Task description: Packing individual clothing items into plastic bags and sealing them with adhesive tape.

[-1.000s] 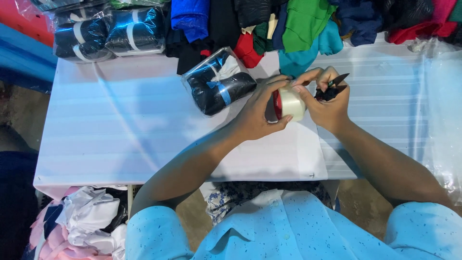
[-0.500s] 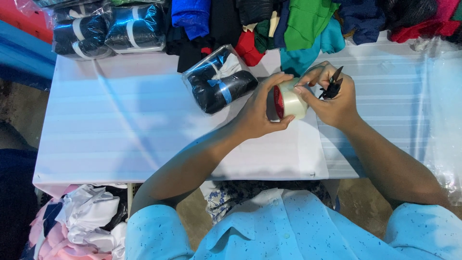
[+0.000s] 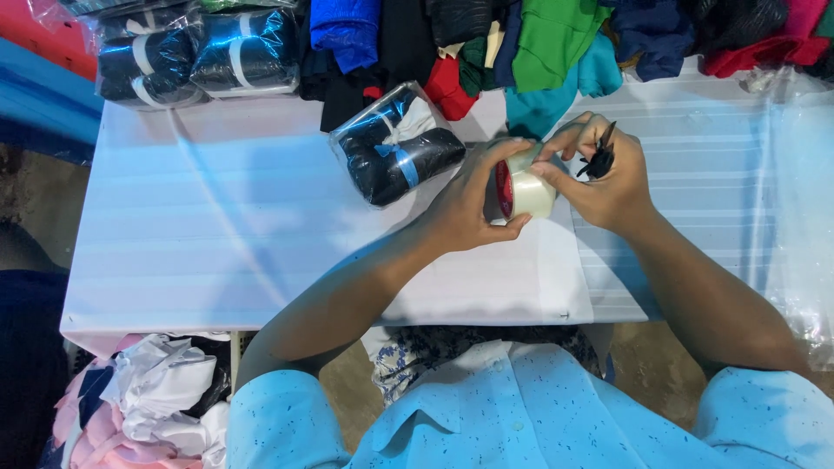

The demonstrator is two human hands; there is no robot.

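My left hand (image 3: 473, 204) grips a roll of clear packing tape (image 3: 526, 187) with a red core, held on edge just above the white table (image 3: 217, 243). My right hand (image 3: 599, 178) presses its fingers on the roll's outer face and also holds a small black tool (image 3: 598, 158) between its fingers. A dark folded garment wrapped in clear plastic and taped (image 3: 398, 143) lies on the table just left of my left hand.
Two more wrapped dark bundles (image 3: 195, 56) sit at the table's far left corner. Folded clothes in blue, black, red, green and teal (image 3: 539, 43) line the far edge. Clear plastic sheeting (image 3: 795, 182) covers the right side. A heap of pale fabric (image 3: 148, 399) lies below the table's near left.
Both hands with the tape roll have stayed in about the same place. My right fingers have shifted slightly on the roll's face.
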